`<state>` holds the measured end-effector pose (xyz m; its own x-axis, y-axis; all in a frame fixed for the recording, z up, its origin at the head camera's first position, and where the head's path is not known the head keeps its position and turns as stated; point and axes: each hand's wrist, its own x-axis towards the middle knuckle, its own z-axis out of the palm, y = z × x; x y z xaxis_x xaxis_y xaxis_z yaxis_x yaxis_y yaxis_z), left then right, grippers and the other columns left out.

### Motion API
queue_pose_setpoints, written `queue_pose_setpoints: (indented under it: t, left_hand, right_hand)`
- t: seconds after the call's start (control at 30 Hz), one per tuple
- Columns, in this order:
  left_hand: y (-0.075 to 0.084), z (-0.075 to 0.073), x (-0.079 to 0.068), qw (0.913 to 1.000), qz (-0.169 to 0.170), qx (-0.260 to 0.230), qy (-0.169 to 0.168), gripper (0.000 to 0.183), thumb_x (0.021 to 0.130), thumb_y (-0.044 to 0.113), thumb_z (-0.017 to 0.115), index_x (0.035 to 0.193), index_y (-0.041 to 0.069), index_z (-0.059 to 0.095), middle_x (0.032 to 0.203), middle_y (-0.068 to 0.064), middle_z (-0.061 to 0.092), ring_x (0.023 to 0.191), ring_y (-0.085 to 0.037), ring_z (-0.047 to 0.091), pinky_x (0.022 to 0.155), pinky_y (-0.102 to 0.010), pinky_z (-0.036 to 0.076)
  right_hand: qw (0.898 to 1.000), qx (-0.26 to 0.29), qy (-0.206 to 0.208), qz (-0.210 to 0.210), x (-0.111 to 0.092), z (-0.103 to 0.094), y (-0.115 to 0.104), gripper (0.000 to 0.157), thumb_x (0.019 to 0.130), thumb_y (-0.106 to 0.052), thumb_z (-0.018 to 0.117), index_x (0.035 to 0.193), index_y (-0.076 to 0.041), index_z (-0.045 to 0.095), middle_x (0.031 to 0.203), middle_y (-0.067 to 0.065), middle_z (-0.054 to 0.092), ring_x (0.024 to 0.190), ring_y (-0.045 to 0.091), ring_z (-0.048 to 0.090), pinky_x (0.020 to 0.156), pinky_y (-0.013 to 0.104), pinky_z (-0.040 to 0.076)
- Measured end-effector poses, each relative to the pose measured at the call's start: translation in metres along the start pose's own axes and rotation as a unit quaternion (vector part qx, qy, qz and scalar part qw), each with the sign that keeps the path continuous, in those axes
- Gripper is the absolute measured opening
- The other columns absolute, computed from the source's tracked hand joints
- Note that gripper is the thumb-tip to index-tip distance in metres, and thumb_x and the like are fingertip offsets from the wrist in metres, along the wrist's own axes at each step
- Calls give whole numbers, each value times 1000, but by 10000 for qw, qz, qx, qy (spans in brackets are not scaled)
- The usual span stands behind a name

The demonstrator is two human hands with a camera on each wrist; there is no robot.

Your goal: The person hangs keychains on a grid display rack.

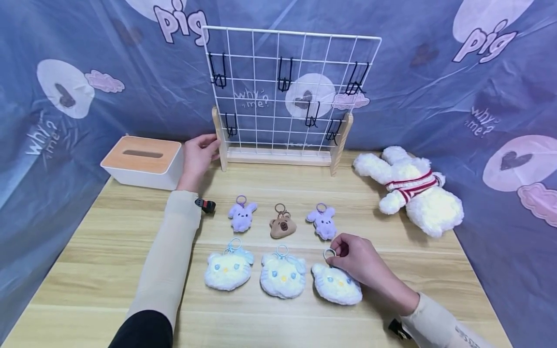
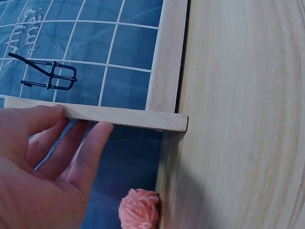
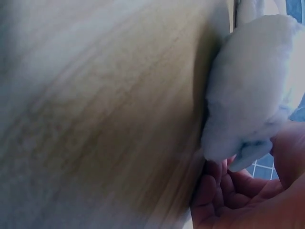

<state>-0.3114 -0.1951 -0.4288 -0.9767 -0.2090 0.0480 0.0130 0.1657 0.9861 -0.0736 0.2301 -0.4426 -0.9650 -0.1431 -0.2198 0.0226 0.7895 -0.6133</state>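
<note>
My left hand [image 1: 199, 157] is at the left wooden leg [image 1: 220, 140] of a white wire grid rack [image 1: 300, 63]; in the left wrist view the thumb lies on the leg's edge and the fingertips touch its side. At the front right, my right hand [image 1: 363, 261] pinches the ring [image 1: 329, 253] of a white cat-face plush keychain [image 1: 337, 286], which lies on the table. Two more cat-face keychains [image 1: 228, 271] [image 1: 284, 275] lie to its left. Behind them are two purple plush keychains [image 1: 241, 217] [image 1: 324, 224] and a brown bear-face keychain [image 1: 283, 226].
Several black double hooks [image 1: 285, 75] hang on the grid. A white tissue box [image 1: 141, 162] with a wooden lid stands at the back left. On the right lies a white plush toy [image 1: 413, 188] in a striped top. Patterned blue cloth [image 1: 435, 96] surrounds the wooden table [image 1: 100, 270].
</note>
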Motion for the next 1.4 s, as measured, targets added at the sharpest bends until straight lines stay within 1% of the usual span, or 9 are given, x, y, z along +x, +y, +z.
queue_pose_setpoints:
  t: [0.2, 0.33, 0.43, 0.6, 0.8, 0.9, 1.03, 1.27, 1.4]
  left_hand:
    - [1, 0, 0, 10000, -28, 54, -15, 36, 109, 14, 75, 143, 1, 74, 129, -18, 77, 88, -9, 78, 86, -23, 73]
    - [1, 0, -1, 10000, -17, 66, -12, 36, 109, 13, 74, 142, 0, 74, 125, -15, 78, 87, -7, 76, 87, -24, 73]
    - [2, 0, 0, 10000, -11, 43, 9, 36, 109, 13, 74, 142, -1, 74, 120, -11, 77, 87, -6, 75, 88, -26, 73]
    - [2, 0, 0, 10000, -48, 0, 22, 35, 109, 13, 75, 141, -1, 75, 119, -9, 77, 88, -7, 75, 88, -27, 73]
    - [2, 1, 1, 10000, -38, 5, -20, 34, 110, 13, 74, 141, 0, 75, 122, -12, 77, 90, -8, 76, 88, -26, 73]
    - [1, 0, 1, 10000, -55, -32, -23, 35, 110, 13, 73, 142, -1, 74, 120, -10, 76, 90, -8, 76, 88, -27, 73]
    - [1, 0, 0, 10000, -35, -22, -8, 35, 110, 13, 73, 142, -1, 74, 120, -11, 75, 90, -9, 76, 89, -28, 73]
    - [1, 0, -1, 10000, -73, -20, -10, 35, 110, 14, 73, 142, 1, 74, 125, -13, 76, 91, -9, 76, 92, -29, 73]
    - [1, 0, 1, 10000, -23, -34, -13, 35, 110, 13, 73, 142, 0, 74, 122, -12, 75, 90, -7, 75, 92, -31, 73]
  right_hand:
    - [9996, 222, -176, 14, 2, -6, 2, 20, 89, -14, 91, 91, -14, 72, 81, -4, 69, 77, 9, 61, 68, 18, 49]
    - [9991, 271, -327, -11, 3, -9, 4, 15, 90, -13, 90, 92, -14, 74, 82, -4, 71, 77, 9, 62, 68, 18, 50]
    - [9989, 283, -373, 67, 3, -10, 5, 13, 92, -14, 89, 91, -15, 76, 81, -4, 71, 77, 9, 63, 69, 18, 50]
    - [9985, 347, -380, 203, 3, -12, 5, 13, 95, -21, 89, 91, -15, 78, 81, -5, 73, 79, 12, 64, 70, 20, 50]
    - [9988, 351, -228, 245, -2, -16, 5, 15, 98, -27, 88, 93, -15, 80, 82, -4, 73, 79, 14, 63, 68, 20, 51]
    - [9991, 332, -109, 227, -4, -20, 5, 13, 98, -26, 87, 94, -15, 81, 82, -3, 74, 78, 13, 63, 66, 20, 50]
    - [9992, 332, 37, 197, -7, -25, 6, 10, 100, -24, 86, 97, -14, 82, 83, -2, 75, 77, 13, 61, 62, 21, 49]
    - [9988, 373, 237, 216, -12, -33, 3, 13, 101, -27, 85, 102, -14, 83, 87, -2, 77, 78, 12, 61, 64, 22, 50]
    - [9982, 437, 336, 233, -14, -35, 1, 13, 101, -27, 85, 102, -15, 83, 87, -2, 77, 77, 11, 61, 64, 22, 50]
